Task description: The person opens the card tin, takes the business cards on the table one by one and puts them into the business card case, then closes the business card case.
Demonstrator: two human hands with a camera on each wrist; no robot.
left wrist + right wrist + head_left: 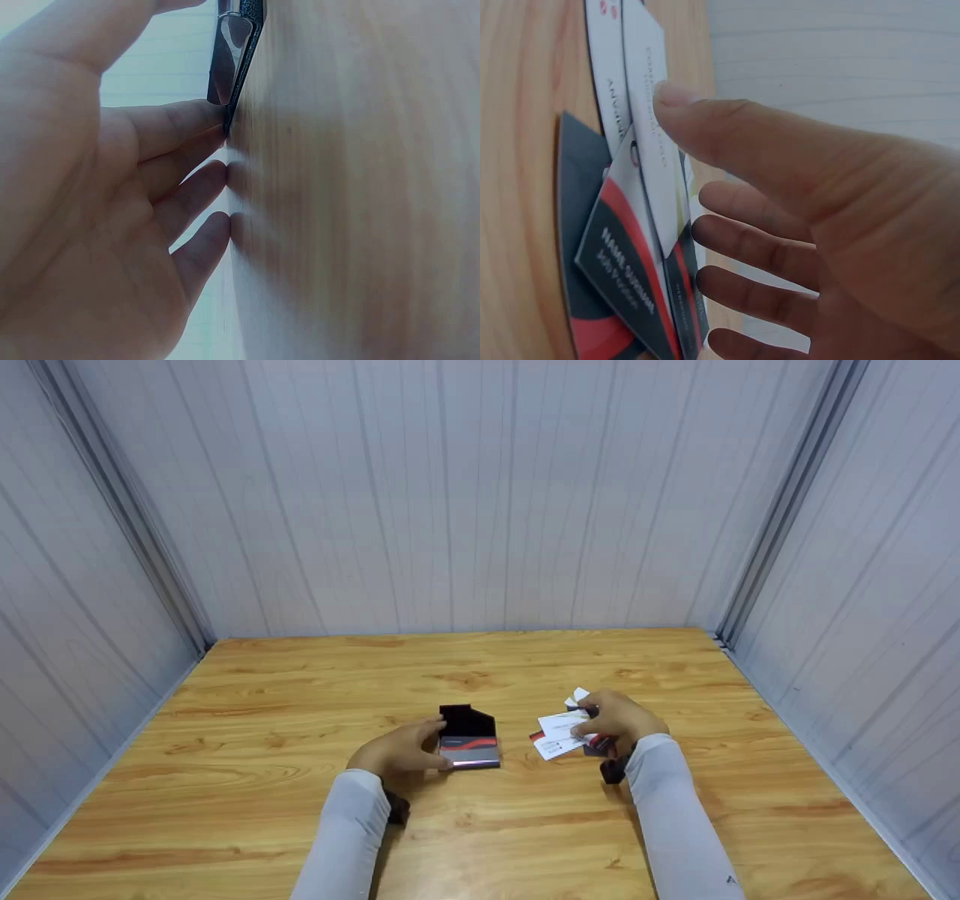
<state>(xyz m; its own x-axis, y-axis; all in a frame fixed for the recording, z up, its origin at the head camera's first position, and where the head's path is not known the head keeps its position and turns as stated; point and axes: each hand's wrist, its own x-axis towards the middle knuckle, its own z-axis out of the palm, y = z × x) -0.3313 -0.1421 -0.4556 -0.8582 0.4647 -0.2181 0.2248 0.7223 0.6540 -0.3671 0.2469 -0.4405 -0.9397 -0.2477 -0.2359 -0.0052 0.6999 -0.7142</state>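
A business card case (469, 750) lies on the table with its black flap (465, 721) folded back; a grey and red card face shows in its front part. My left hand (401, 748) holds the case at its left side, thumb by the near corner and a fingertip at the edge. In the left wrist view, the other fingertips rest on the table beside the case (234, 56). To the right lies a loose, fanned pile of business cards (559, 735), white, dark and red. My right hand (619, 716) grips the pile, its thumb on a white card (649, 112), fingers along the far side.
The wood-grain table (465, 840) extends around both hands. Pale panelled walls (480, 495) enclose it at the back and both sides. Dark wrist-worn devices sit under both wrists, the right one (613, 770) close to the cards.
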